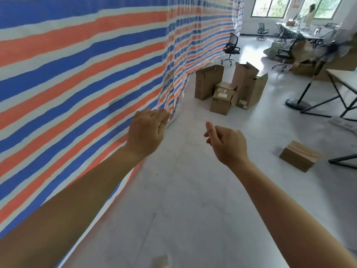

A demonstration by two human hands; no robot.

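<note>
Along the left side of the room hangs a striped tarpaulin, a wide woven sheet in blue, orange and white bands that fills most of the view and ends in a loose, frayed vertical edge. The pale floor runs past that edge to a cluster of cardboard boxes standing near the sheet's end. The left grip is at the tarpaulin's lower free edge, its fingers curled closed on the material, apparently pinching it, though the fingertips are hidden behind the knuckles. The right grip hangs in the air just beside it, apart from the sheet, its fingers loosely curled around nothing. The work in hand looks like drawing the sheet's end aside or along. The main risk is that one small pinch carries a very large sheet: a sharp tug could slide the slick weave out of the fingers, or rip the frayed edge further. How the sheet is fixed above is out of view, so a hard pull may also drag it down. Swung outward, the loose end could sweep into the open boxes and tip them.
</note>
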